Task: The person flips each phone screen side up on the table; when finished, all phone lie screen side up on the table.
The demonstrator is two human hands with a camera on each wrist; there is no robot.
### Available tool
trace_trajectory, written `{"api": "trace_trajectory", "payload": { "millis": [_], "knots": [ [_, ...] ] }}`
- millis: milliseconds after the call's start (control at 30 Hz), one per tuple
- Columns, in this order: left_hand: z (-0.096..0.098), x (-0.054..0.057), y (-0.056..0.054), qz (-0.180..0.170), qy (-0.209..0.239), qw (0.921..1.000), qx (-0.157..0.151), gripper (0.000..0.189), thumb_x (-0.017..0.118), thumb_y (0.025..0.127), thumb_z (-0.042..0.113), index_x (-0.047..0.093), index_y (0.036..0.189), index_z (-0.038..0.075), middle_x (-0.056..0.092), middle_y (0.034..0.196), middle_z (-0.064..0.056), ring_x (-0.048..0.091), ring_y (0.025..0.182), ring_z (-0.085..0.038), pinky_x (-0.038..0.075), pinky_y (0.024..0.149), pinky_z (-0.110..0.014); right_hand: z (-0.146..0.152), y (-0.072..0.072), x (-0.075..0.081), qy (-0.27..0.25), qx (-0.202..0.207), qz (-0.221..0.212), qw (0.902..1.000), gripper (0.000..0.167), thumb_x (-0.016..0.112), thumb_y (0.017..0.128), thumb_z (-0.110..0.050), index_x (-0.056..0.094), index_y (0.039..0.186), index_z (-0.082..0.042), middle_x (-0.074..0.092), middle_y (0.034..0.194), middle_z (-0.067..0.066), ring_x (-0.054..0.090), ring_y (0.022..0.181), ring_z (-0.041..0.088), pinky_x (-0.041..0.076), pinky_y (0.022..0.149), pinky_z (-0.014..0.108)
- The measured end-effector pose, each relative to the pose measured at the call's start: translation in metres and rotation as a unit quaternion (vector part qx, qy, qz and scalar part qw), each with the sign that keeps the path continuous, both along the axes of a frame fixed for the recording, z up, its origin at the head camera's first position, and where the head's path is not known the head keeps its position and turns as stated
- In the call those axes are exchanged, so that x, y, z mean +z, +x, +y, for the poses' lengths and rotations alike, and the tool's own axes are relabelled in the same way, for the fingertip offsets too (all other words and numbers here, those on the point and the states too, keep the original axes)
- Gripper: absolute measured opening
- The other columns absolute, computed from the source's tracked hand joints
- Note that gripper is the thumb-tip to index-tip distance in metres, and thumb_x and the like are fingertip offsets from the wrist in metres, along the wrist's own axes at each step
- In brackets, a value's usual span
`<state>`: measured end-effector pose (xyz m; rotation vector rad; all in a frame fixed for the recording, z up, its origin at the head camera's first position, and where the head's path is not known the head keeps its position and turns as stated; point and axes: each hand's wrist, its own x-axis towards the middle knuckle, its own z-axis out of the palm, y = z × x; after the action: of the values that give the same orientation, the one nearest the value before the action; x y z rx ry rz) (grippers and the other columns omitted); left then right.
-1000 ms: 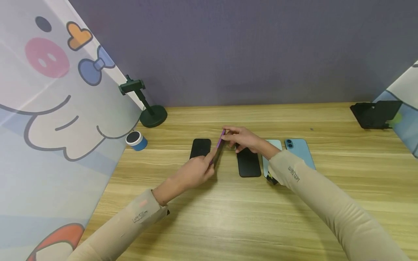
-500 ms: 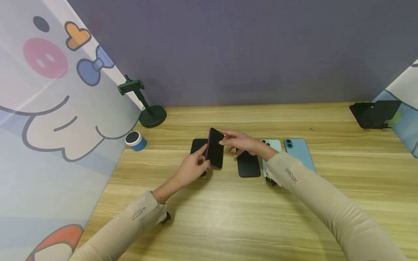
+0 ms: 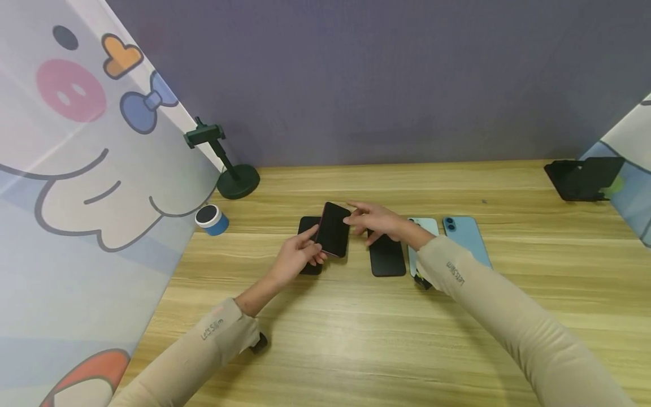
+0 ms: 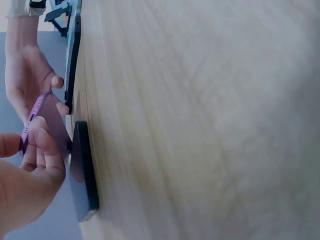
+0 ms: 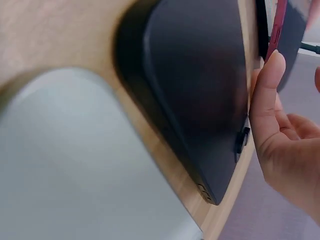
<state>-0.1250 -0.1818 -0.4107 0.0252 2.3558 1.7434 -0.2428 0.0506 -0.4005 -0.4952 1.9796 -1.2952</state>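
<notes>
My left hand (image 3: 294, 257) pinches a purple-edged smartphone (image 3: 334, 230) by its lower left side, thumb on the front and fingers behind. The phone is tilted, its dark screen upward, and its purple back (image 4: 56, 120) shows in the left wrist view. My right hand (image 3: 380, 220) is at the phone's right edge; its thumb (image 5: 274, 70) touches that edge in the right wrist view, with the index finger stretched out. Beneath the held phone lies a black phone (image 3: 311, 267), partly covered. Another black phone (image 3: 387, 257) lies below my right hand.
A pale green phone (image 3: 413, 249), partly behind my right sleeve, and a blue phone (image 3: 468, 234) lie to the right. Far left stand a dark green phone stand (image 3: 238, 181) and a blue-and-white jar (image 3: 216, 221). A black stand (image 3: 585, 178) is far right.
The purple phone has turned from edge-on to screen-up and shifted left, partly over the black phone. My left hand has moved left and changed its hold; my right hand's fingers have spread.
</notes>
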Motion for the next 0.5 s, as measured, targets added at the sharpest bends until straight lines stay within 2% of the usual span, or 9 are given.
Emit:
{"api": "trace_trajectory", "payload": {
  "millis": [100, 200, 300, 500],
  "knots": [
    [-0.0022, -0.0022, 0.0004, -0.03, 0.077, 0.9965, 0.012, 0.059, 0.052, 0.101, 0.009, 0.032, 0.156, 0.003, 0.072, 0.086, -0.005, 0.068, 0.077, -0.013, 0.054, 0.073, -0.024, 0.0019, 0.0001, 0.0023, 0.005, -0.005, -0.009, 0.9999, 0.077, 0.056, 0.103, -0.038, 0.011, 0.163, -0.021, 0.04, 0.152, 0.019, 0.061, 0.118, 0.036, 0.06, 0.067, 0.038],
    [-0.0031, -0.0037, 0.0014, -0.045, 0.121, 0.9915, 0.011, 0.061, 0.051, 0.101, 0.008, 0.028, 0.157, 0.003, 0.071, 0.088, -0.003, 0.068, 0.08, -0.012, 0.055, 0.074, -0.023, 0.002, 0.0003, 0.0023, 0.005, -0.009, -0.024, 0.9997, 0.081, 0.057, 0.102, -0.038, 0.007, 0.164, -0.022, 0.035, 0.157, 0.02, 0.063, 0.117, 0.035, 0.06, 0.066, 0.037],
    [-0.0023, -0.0032, 0.002, -0.045, 0.132, 0.9902, 0.002, 0.062, 0.052, 0.101, 0.01, 0.027, 0.158, 0.005, 0.071, 0.09, -0.003, 0.069, 0.083, -0.012, 0.055, 0.077, -0.024, 0.0006, 0.0015, 0.0014, -0.007, -0.017, -0.032, 0.9993, 0.083, 0.059, 0.101, -0.038, 0.006, 0.164, -0.022, 0.035, 0.155, 0.021, 0.065, 0.114, 0.033, 0.06, 0.067, 0.037],
    [-0.0048, -0.0015, 0.0014, -0.042, 0.137, 0.9895, -0.023, 0.064, 0.052, 0.102, 0.011, 0.025, 0.159, 0.008, 0.071, 0.091, -0.003, 0.068, 0.083, -0.012, 0.055, 0.077, -0.024, -0.0003, 0.0011, -0.0019, -0.046, -0.033, -0.035, 0.9978, 0.083, 0.062, 0.101, -0.029, 0.008, 0.164, -0.024, 0.044, 0.143, 0.018, 0.065, 0.105, 0.029, 0.059, 0.064, 0.034]
  ]
}}
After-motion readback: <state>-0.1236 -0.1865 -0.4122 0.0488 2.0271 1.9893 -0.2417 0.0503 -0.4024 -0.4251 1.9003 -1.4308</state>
